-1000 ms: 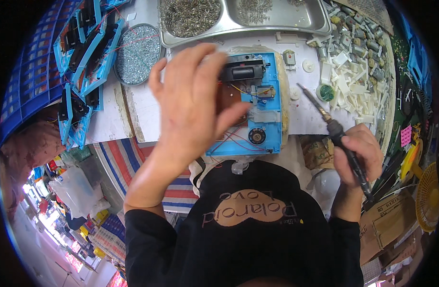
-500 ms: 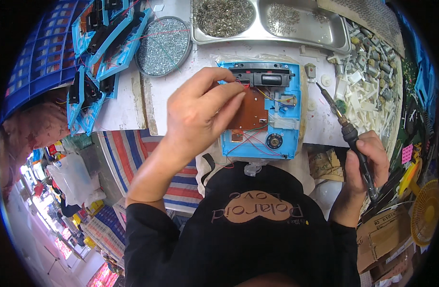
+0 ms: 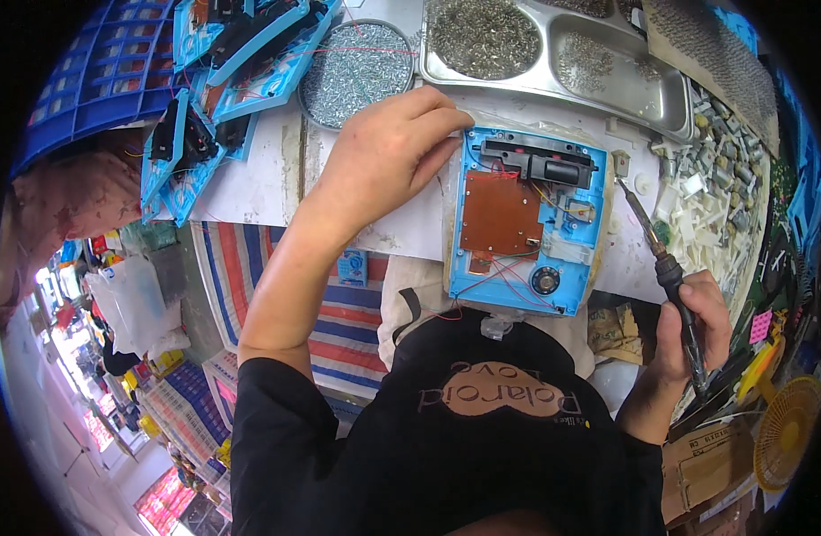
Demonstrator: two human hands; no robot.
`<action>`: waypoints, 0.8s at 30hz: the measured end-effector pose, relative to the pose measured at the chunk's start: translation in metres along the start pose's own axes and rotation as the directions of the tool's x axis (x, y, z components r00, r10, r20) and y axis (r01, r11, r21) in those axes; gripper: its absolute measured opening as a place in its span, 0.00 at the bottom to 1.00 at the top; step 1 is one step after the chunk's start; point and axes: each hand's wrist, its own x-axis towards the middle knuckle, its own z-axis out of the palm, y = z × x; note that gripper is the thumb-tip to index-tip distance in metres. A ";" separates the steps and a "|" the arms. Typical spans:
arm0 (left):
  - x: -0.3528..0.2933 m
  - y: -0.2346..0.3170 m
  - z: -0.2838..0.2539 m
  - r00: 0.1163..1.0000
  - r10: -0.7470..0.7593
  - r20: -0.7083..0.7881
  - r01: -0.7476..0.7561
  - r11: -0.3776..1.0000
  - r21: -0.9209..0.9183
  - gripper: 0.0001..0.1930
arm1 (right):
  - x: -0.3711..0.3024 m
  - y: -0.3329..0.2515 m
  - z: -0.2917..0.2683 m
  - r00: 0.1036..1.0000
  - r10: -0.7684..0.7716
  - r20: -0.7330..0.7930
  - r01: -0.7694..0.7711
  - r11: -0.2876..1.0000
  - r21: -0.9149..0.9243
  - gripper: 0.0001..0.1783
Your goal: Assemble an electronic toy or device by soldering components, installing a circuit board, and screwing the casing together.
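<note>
A shallow blue plastic casing lies in front of me at the table's near edge. Inside it are a brown circuit board, a black cassette-like mechanism, a small round black part and thin red, yellow and green wires. My left hand is closed at the casing's upper left corner, its fingertips pinched on the rim. In my right hand is a soldering iron with a black handle. Its tip points up and left, just off the casing's right side, touching nothing.
Several similar blue casings are stacked at the far left beside a blue crate. A round tray of screws and a steel tray of small metal parts stand behind. White plastic pieces and small motors are heaped at right.
My left hand has left the wires over the board and moved to the casing's upper left corner. The view has shifted; my right hand still holds the soldering iron in much the same pose.
</note>
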 end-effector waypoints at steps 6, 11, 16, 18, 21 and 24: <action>-0.002 0.008 -0.009 0.998 0.053 0.019 -0.053 0.999 -0.007 0.09 | 0.000 -0.002 -0.002 1.000 0.000 -0.003 0.000 1.000 -0.018 0.17; -0.011 0.041 0.012 0.997 0.022 -0.079 -0.045 0.952 -0.301 0.09 | 0.003 -0.002 0.003 1.000 -0.029 0.006 0.029 1.000 -0.003 0.16; -0.011 0.064 0.028 0.976 -0.217 -0.013 0.151 0.718 -0.680 0.03 | 0.011 -0.007 0.014 0.997 -0.045 0.070 0.043 0.999 0.031 0.16; -0.015 0.061 0.031 0.966 -0.258 -0.003 0.167 0.633 -0.756 0.04 | 0.011 -0.006 0.016 0.997 -0.051 0.063 0.049 0.998 0.042 0.18; -0.016 0.070 0.030 0.965 -0.263 0.008 0.179 0.635 -0.752 0.04 | 0.009 -0.003 0.016 0.998 -0.045 0.048 0.043 0.998 0.046 0.17; -0.012 0.080 0.034 0.968 -0.252 -0.012 0.188 0.751 -0.633 0.05 | 0.004 -0.001 0.017 1.000 0.011 0.029 -0.013 0.998 0.061 0.18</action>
